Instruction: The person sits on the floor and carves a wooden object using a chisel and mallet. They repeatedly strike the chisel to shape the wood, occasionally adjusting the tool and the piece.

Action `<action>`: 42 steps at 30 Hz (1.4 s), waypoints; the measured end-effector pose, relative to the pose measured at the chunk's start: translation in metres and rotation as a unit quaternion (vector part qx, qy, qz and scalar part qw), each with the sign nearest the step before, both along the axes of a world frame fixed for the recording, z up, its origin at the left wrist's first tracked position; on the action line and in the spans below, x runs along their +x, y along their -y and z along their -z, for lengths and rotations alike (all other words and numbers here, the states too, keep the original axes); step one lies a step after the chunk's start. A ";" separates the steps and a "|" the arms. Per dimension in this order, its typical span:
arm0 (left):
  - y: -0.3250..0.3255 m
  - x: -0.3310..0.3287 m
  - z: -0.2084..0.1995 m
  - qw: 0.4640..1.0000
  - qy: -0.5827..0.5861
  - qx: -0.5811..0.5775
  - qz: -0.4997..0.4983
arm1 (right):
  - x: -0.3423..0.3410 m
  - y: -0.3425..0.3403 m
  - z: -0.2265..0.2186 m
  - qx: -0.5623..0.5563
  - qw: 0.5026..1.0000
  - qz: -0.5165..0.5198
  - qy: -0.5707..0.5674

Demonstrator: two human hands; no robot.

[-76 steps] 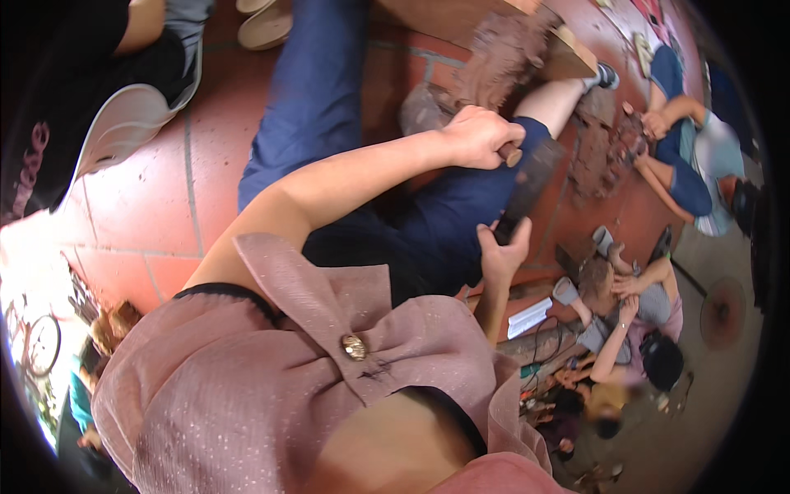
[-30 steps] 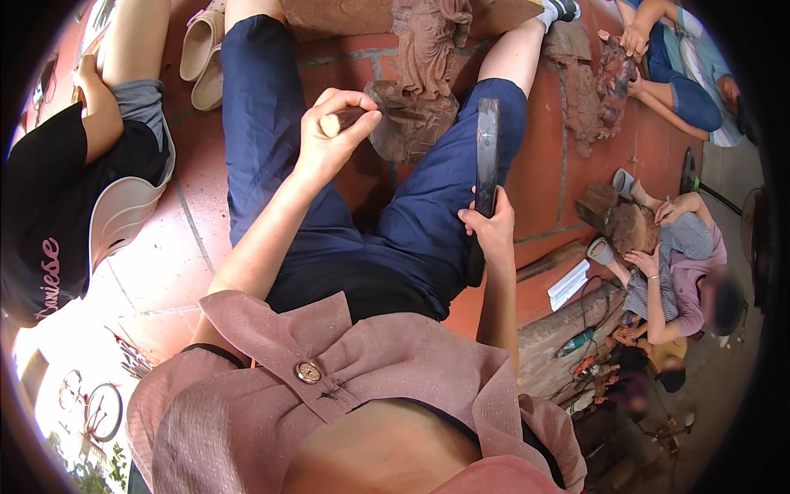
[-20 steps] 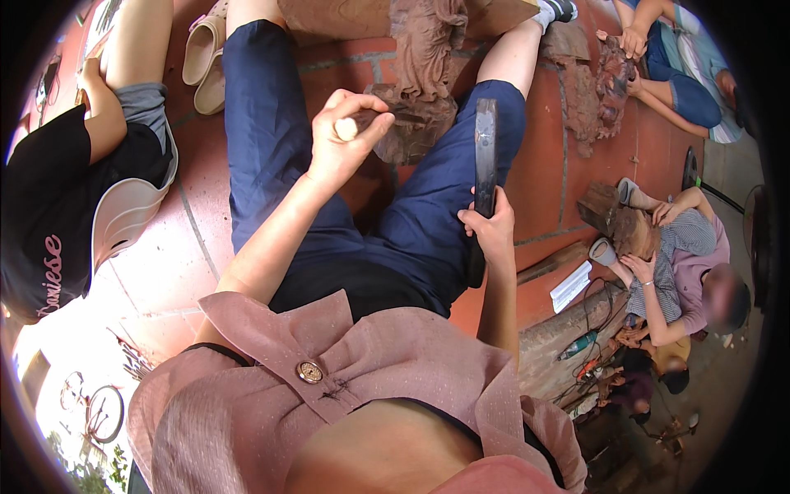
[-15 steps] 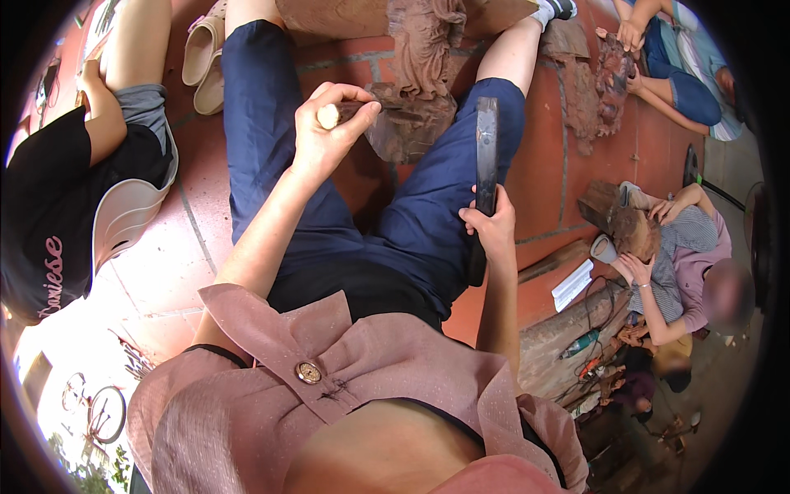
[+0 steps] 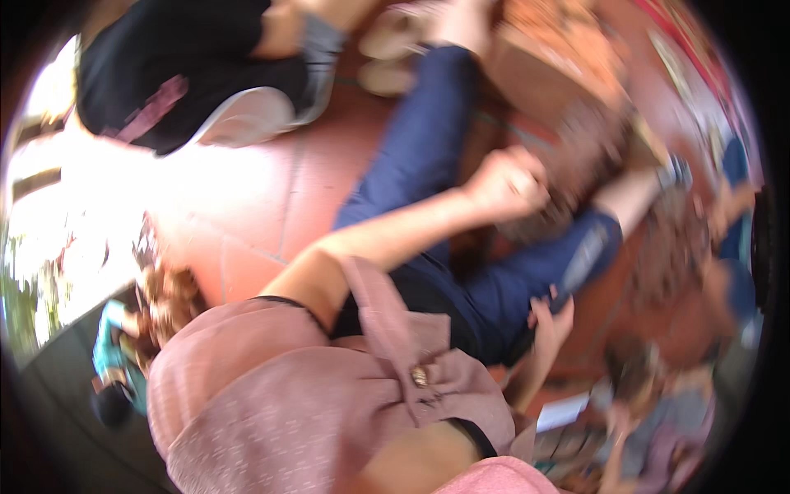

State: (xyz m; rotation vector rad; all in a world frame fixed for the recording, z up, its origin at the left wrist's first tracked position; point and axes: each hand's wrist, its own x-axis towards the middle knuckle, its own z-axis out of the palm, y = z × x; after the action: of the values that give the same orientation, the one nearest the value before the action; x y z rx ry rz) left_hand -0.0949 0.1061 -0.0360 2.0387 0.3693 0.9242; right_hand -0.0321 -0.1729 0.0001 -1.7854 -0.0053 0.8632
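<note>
My left hand (image 5: 508, 185) is closed in a fist round a tool whose round wooden handle end showed half a second earlier; blur hides most of it now. Close beside that fist, between my knees, stands a brown carved wooden piece (image 5: 586, 144). My right hand (image 5: 553, 323) grips a long, flat dark bar (image 5: 562, 301) resting along my right thigh. The bar's far end is smeared and looks greyish over my blue trousers (image 5: 411, 136).
A wooden board (image 5: 543, 70) lies beyond the carving, with orange-brown carved wood behind it. At far left a person in a black shirt (image 5: 206, 62) sits on a white chair (image 5: 251, 115); beige clogs (image 5: 387, 76) are nearby. People and wooden pieces fill the right side, near a white sheet (image 5: 562, 412).
My view has swung leftward, so the scene shifts right and tilts, with heavy blur. Both hands keep hold of their tools. The bar in my right hand now appears slanted.
</note>
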 end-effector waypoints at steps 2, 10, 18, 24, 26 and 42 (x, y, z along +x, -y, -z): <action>0.012 -0.005 -0.002 0.998 0.006 -0.068 -0.016 | 0.001 0.012 0.012 0.022 0.999 -0.013 0.023; 0.020 -0.006 0.021 0.974 0.021 -0.228 0.007 | 0.056 -0.018 -0.006 0.008 0.998 -0.064 -0.027; 0.018 0.012 0.012 0.962 -0.044 -0.270 0.003 | 0.080 -0.045 0.008 0.015 0.999 -0.042 -0.017; 0.027 0.021 0.009 0.982 -0.062 -0.178 0.021 | 0.065 -0.044 -0.012 0.055 0.997 -0.002 -0.054; 0.038 0.004 0.005 0.989 -0.047 -0.141 0.006 | 0.064 -0.055 -0.013 0.069 0.994 0.010 -0.081; -0.057 -0.025 -0.019 0.871 -0.037 -0.489 0.018 | 0.018 -0.001 0.017 0.145 0.981 0.103 -0.074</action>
State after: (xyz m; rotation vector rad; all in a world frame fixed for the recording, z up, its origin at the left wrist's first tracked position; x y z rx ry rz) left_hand -0.1203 0.1630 -0.0165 1.1269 0.6727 0.4587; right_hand -0.0139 -0.1724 -0.0170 -1.4192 0.1418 0.7979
